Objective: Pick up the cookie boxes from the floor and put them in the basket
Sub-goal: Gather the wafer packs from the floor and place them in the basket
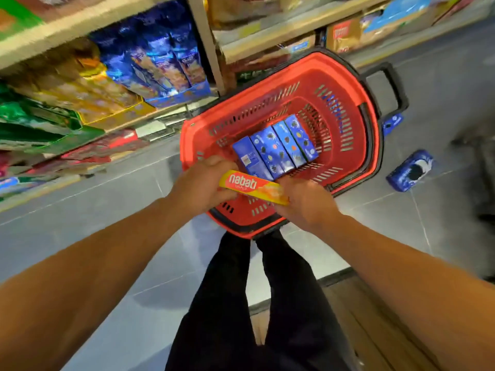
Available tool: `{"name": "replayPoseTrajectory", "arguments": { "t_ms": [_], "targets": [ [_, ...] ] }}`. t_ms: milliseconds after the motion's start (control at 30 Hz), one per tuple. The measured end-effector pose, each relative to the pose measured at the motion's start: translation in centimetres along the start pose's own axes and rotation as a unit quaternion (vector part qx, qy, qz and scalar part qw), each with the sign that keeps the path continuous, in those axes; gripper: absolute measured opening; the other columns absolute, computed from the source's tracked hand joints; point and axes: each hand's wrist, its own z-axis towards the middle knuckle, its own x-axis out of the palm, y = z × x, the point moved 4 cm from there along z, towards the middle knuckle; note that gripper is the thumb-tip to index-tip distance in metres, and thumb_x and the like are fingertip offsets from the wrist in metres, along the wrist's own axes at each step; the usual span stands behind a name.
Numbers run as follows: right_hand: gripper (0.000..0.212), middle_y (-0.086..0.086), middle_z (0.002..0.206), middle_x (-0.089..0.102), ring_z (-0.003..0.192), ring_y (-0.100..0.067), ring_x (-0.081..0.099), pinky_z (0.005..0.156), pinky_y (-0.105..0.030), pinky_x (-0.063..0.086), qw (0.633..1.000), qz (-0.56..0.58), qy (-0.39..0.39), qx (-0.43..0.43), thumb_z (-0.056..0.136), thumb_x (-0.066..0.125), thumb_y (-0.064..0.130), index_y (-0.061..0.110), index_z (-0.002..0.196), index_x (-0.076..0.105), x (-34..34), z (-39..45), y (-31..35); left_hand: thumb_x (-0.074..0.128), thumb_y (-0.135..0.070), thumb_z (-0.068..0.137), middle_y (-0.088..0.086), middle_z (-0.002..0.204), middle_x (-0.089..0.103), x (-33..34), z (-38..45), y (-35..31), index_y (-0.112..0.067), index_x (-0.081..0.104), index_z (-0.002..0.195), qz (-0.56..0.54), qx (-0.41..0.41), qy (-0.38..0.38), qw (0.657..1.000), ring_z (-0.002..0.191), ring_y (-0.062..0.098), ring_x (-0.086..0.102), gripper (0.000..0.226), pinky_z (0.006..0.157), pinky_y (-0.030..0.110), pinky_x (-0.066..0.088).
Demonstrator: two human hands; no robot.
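Black trousers (pixel 267 303) nearest, above grey floor (pixel 107 210). Left hand (pixel 199 187) and right hand (pixel 304 203) gripped yellow wafer box (pixel 253 186) by its ends, over near rim of red basket (pixel 372 145). Four blue cookie boxes (pixel 276 148) side by side inside. Blue cookie pack (pixel 409 170) on floor, right of basket. Shelves (pixel 107 76) beyond.

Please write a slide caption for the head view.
Both hands hold a yellow box over the red basket.
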Motion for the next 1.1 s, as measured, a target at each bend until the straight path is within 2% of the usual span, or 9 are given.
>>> {"name": "replayPoseTrajectory", "arguments": {
  "t_ms": [67, 167, 267, 367, 533, 633, 767, 967, 1100],
  "targets": [
    [0.040, -0.007, 0.102, 0.068, 0.094, -0.034, 0.065, 0.075, -0.043, 0.054, 0.999, 0.034, 0.011, -0.009, 0.083, 0.066, 0.047, 0.020, 0.110, 0.054, 1.3, 1.1, -0.8, 0.069, -0.055, 0.068, 0.007, 0.107, 0.064, 0.7, 0.8, 0.7, -0.017, 0.064, 0.117, -0.029, 0.007, 0.004, 1.000, 0.099, 0.023, 0.060, 0.063, 0.085, 0.029, 0.045],
    [0.044, -0.006, 0.095, 0.068, 0.091, -0.033, 0.065, 0.072, -0.045, 0.053, 0.997, 0.075, 0.027, -0.018, 0.080, 0.068, 0.055, 0.020, 0.104, 0.055, 3.0, 2.9, -2.2, 0.060, -0.063, 0.070, 0.004, 0.104, 0.064, 2.1, 1.9, 2.0, -0.021, 0.065, 0.119, -0.046, 0.004, 0.015, 0.999, 0.097, 0.020, 0.061, 0.065, 0.083, 0.032, 0.047],
    [0.046, -0.009, 0.098, 0.068, 0.093, -0.034, 0.064, 0.075, -0.045, 0.052, 0.994, 0.109, 0.012, -0.005, 0.079, 0.071, 0.050, 0.015, 0.107, 0.059, 4.4, 5.3, -3.6, 0.061, -0.060, 0.070, 0.003, 0.108, 0.061, 3.3, 4.8, 3.7, -0.022, 0.064, 0.122, -0.052, -0.006, 0.017, 0.998, 0.100, 0.015, 0.058, 0.064, 0.086, 0.024, 0.041],
    [0.051, -0.010, 0.105, 0.064, 0.100, -0.033, 0.061, 0.077, -0.041, 0.051, 0.986, 0.164, -0.019, 0.015, 0.078, 0.069, 0.050, 0.013, 0.111, 0.060, 6.7, 8.0, -4.2, 0.070, -0.042, 0.072, 0.004, 0.113, 0.056, 5.1, 8.1, 6.2, -0.017, 0.065, 0.122, -0.060, -0.009, 0.005, 0.998, 0.104, 0.014, 0.055, 0.057, 0.090, 0.020, 0.038],
    [0.043, -0.011, 0.111, 0.057, 0.106, -0.032, 0.057, 0.080, -0.039, 0.048, 0.975, 0.198, -0.013, 0.101, 0.084, 0.068, 0.045, 0.014, 0.112, 0.058, 13.9, 13.4, -4.4, 0.068, -0.044, 0.071, 0.006, 0.109, 0.056, 10.1, 13.6, 12.6, -0.012, 0.067, 0.119, -0.001, 0.028, 0.082, 0.996, 0.101, 0.019, 0.055, 0.058, 0.093, 0.005, 0.028],
    [0.045, -0.011, 0.118, 0.058, 0.109, -0.034, 0.057, 0.080, -0.039, 0.049, 0.971, 0.178, -0.003, 0.159, 0.087, 0.065, 0.045, 0.015, 0.118, 0.056, 17.5, 16.7, -4.0, 0.068, -0.042, 0.069, 0.020, 0.113, 0.059, 13.0, 16.9, 15.7, -0.007, 0.065, 0.119, 0.050, 0.036, 0.138, 0.988, 0.105, 0.031, 0.058, 0.061, 0.093, 0.016, 0.030],
    [0.043, -0.011, 0.126, 0.051, 0.114, -0.036, 0.055, 0.081, -0.042, 0.050, 0.956, 0.196, 0.017, 0.218, 0.087, 0.064, 0.029, 0.012, 0.124, 0.048, 22.3, 20.7, -3.6, 0.080, -0.026, 0.073, 0.021, 0.127, 0.051, 17.7, 20.3, 18.9, -0.009, 0.059, 0.126, 0.129, 0.037, 0.207, 0.969, 0.118, 0.036, 0.052, 0.060, 0.102, 0.030, 0.034],
    [0.057, -0.008, 0.131, 0.036, 0.119, -0.032, 0.048, 0.073, -0.040, 0.047, 0.939, 0.204, 0.012, 0.278, 0.080, 0.071, 0.008, 0.011, 0.128, 0.040, 27.2, 26.5, -4.3, 0.081, -0.021, 0.072, 0.017, 0.123, 0.052, 21.6, 23.3, 22.5, -0.009, 0.059, 0.119, 0.189, 0.052, 0.186, 0.963, 0.108, 0.036, 0.055, 0.054, 0.093, 0.039, 0.045],
    [0.065, -0.008, 0.139, 0.031, 0.124, -0.032, 0.040, 0.089, -0.044, 0.047, 0.947, 0.147, 0.002, 0.284, 0.079, 0.072, 0.013, 0.012, 0.134, 0.036, 29.8, 29.4, -5.7, 0.083, -0.019, 0.066, 0.019, 0.117, 0.054, 24.5, 24.4, 24.7, -0.007, 0.062, 0.111, 0.199, 0.077, 0.172, 0.962, 0.092, 0.041, 0.060, 0.051, 0.081, 0.047, 0.051]
  ]
}}
